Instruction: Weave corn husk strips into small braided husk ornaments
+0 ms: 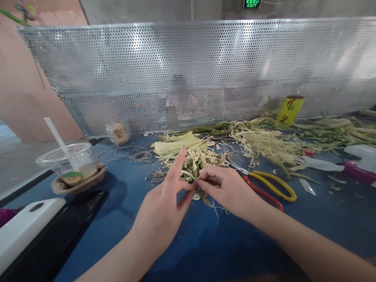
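In the middle of the head view, my left hand (159, 208) and my right hand (229, 189) meet at the fingertips. The left thumb and a finger pinch together while its index finger points up. Thumb and fingers of the right hand are pinched at the same spot, with thin plant strands (213, 204) hanging just below. What sits between the fingertips is too small to make out. Right behind them lies a heap of pale, curled plant strips (203, 157), with flat yellow-green husk leaves (172, 147) on it. Scissors (272, 185) with red and yellow handles rest beside my right hand.
A plastic cup (68, 157) with a straw stands left in a cardboard holder, near a black tray (58, 236). More shredded husk (265, 144), a yellow tube (291, 110) and a purple-handled tool (365, 176) lie right. A perforated metal screen (188, 54) closes the blue table's back.
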`<state>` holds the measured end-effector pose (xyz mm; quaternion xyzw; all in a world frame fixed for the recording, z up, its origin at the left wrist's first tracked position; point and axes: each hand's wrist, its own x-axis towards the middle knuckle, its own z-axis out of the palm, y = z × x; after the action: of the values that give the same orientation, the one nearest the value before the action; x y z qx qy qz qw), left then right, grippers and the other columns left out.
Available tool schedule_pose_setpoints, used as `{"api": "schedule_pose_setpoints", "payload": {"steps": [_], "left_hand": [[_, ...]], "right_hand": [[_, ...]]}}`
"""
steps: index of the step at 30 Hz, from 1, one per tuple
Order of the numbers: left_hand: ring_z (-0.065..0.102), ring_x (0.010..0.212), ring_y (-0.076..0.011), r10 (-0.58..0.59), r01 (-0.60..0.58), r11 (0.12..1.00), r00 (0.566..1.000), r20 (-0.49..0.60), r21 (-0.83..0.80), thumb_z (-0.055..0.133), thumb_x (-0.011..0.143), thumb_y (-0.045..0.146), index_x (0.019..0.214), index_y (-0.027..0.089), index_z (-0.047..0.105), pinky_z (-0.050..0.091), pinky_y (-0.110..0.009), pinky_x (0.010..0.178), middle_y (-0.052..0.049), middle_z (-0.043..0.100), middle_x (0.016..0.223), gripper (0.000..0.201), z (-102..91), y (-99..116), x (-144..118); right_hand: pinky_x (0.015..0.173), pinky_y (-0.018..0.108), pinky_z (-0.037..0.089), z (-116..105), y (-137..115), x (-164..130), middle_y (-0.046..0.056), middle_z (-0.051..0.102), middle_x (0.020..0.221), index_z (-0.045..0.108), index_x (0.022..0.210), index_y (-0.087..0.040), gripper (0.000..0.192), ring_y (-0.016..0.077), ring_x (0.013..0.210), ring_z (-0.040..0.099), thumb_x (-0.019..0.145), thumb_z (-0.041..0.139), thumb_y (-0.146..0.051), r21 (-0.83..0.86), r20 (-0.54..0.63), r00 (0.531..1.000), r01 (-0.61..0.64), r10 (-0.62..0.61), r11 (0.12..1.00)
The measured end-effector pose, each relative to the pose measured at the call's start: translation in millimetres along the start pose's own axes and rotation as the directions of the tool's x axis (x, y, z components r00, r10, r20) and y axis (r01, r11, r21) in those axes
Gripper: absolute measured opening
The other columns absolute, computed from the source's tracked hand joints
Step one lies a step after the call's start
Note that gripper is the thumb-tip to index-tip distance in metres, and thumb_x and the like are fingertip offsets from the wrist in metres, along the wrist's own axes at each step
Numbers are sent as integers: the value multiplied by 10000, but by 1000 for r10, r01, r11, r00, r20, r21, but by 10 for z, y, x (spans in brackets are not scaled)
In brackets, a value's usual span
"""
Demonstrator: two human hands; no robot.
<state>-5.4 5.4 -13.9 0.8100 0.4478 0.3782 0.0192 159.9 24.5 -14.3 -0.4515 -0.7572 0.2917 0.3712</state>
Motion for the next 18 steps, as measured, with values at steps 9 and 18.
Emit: {"api": "schedule_pose_setpoints", "payload": {"steps": [9,18], "left_hand": [[610,506,-121,-122,125,987,992,28,-102,562,769,165,1411,239,65,499,-209,509,54,678,673,815,-53,40,34],[651,687,-124,8,-8,1000,1000,-5,4,428,808,74,1407,186,-22,519,-225,670,42,627,697,758,-29,63,13]], "right_hand": [[561,208,418,-69,-71,0,-7,608,574,654,661,-165,208,105,563,551,820,551,-250,-64,-45,999,19,-22,998],[538,184,361,-50,-30,-8,-29,535,568,567,606,-167,256,87,554,482,840,525,-261,-135,-147,982,95,-115,986]]}}
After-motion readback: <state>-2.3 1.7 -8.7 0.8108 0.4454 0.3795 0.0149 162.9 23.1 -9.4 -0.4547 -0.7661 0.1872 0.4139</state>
